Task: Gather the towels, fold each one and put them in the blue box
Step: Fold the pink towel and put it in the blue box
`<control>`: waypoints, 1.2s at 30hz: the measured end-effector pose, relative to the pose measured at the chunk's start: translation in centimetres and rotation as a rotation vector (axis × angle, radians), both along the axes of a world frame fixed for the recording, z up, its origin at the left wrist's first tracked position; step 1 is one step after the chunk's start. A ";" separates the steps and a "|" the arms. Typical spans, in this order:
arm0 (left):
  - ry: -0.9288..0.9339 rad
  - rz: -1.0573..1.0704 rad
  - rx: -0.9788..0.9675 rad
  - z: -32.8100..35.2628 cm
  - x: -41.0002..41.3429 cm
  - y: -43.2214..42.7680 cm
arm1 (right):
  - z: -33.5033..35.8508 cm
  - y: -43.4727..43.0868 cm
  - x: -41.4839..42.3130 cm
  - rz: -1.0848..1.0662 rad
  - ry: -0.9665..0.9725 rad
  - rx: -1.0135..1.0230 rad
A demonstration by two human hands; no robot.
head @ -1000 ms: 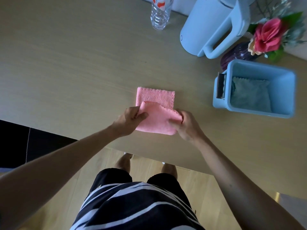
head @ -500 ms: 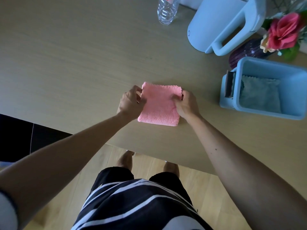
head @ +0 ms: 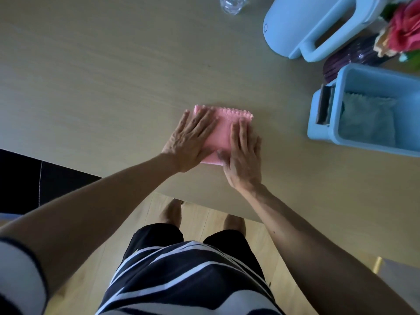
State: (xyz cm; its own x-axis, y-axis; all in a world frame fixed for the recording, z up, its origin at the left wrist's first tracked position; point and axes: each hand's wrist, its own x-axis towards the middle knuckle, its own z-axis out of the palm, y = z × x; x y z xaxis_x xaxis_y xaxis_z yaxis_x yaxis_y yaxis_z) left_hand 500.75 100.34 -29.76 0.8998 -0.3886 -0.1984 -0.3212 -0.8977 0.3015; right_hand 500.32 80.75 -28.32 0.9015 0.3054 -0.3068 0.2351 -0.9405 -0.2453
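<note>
The pink towel [head: 221,135] lies folded into a small square on the surface [head: 113,76], a little in from the near edge and about midway along it, its scalloped hem toward the far edge. The left hand [head: 193,137] rests flat on the towel's left half, fingers spread and extended, gripping nothing. The right hand [head: 244,153] lies open too, palm down over the towel's right side, with its heel and outer fingers spilling onto the bare surface.

The step in hand looks like pressing the fold flat. To do it well, the palms should smooth from the middle outward so trapped air and bulk leave through the open hem, while the layers stay aligned; pushing sideways would likely shear the top layer off the one beneath. A firm, even press should set the crease before lifting.

The blue box [head: 322,130] stands toward the right edge, well apart from the towel, with a grey-green towel [head: 368,123] already lying inside. Beyond it near the far right corner stand a pale blue jug [head: 295,26] and a purple vase [head: 345,60].
</note>
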 end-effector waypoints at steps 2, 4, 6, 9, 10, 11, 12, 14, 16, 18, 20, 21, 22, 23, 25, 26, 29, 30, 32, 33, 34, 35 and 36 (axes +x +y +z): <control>0.001 0.031 0.016 -0.1 -0.1 0.1 | -0.3 -0.7 0.0 0.011 0.008 -0.057; 0.006 0.044 0.023 0.2 0.0 0.0 | -0.3 -0.9 0.2 0.028 0.015 -0.078; 0.018 0.047 0.013 0.7 0.6 -0.2 | -0.1 -0.8 0.3 0.019 0.018 -0.076; 0.015 0.067 0.035 2.0 2.6 -1.0 | 1.1 -0.2 -0.1 -0.064 0.013 -0.042; 0.005 0.069 0.046 2.5 3.4 -1.3 | 1.7 -0.1 -0.3 -0.096 0.004 -0.018; -0.008 0.064 0.056 3.0 4.0 -1.6 | 2.4 0.0 -0.7 -0.121 -0.014 0.016; -0.010 0.056 0.071 3.5 4.6 -2.0 | 3.1 0.0 -1.0 -0.137 -0.038 0.054; 0.033 0.072 0.107 4.2 5.4 -2.7 | 4.2 -0.1 -1.9 -0.159 -0.081 0.106; 0.112 0.118 0.133 4.8 6.0 -3.1 | 5.0 -0.6 -2.6 -0.190 -0.106 0.132; 0.228 0.173 0.087 5.7 6.4 -3.5 | 5.6 -1.2 -3.0 -0.231 -0.104 0.172; 0.345 0.226 -0.035 7.1 6.7 -3.8 | 6.8 -1.8 -3.0 -0.276 -0.068 0.259; 0.380 0.256 -0.099 7.9 6.8 -3.9 | 7.7 -2.0 -3.0 -0.286 -0.050 0.316; 0.399 0.294 -0.163 9.0 6.8 -4.0 | 8.7 -2.3 -2.9 -0.285 -0.045 0.374; 0.405 0.339 -0.227 10.3 6.8 -4.0 | 10.0 -2.7 -2.6 -0.278 -0.056 0.424; 0.401 0.438 -0.387 13.3 6.9 -4.4 | 12.6 -3.8 -1.5 -0.285 -0.125 0.520; 0.408 0.495 -0.517 14.9 6.9 -4.8 | 13.8 -4.5 -0.8 -0.307 -0.170 0.580; 0.455 0.635 -1.031 19.9 7.5 -7.7 | 17.1 -7.3 2.1 -0.480 -0.186 0.815; 0.453 0.644 -1.170 21.1 7.8 -9.0 | 18.3 -8.3 3.2 -0.578 -0.097 0.931; 0.430 0.625 -1.315 22.7 8.1 -11.8 | 20.3 -10.4 5.2 -0.754 0.132 1.183; 0.414 0.615 -1.341 23.3 8.4 -13.6 | 21.0 -11.9 6.1 -0.786 0.177 1.278; 0.395 0.616 -1.348 23.5 8.6 -14.9 | 21.4 -13.2 6.7 -0.789 0.172 1.325; 0.375 0.613 -1.344 23.7 8.9 -16.2 | 21.8 -14.6 7.3 -0.790 0.137 1.334; 0.358 0.606 -1.337 23.8 9.3 -17.6 | 22.2 -16.2 7.7 -0.790 0.089 1.303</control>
State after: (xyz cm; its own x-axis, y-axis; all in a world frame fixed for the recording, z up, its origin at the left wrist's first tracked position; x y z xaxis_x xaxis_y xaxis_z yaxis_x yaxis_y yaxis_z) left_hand 510.03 82.77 -5.98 0.9676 -0.0539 -0.2466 0.2516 0.1270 0.9595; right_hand 508.05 64.56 -6.07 0.9518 -0.1378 -0.2739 -0.2678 0.0614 -0.9615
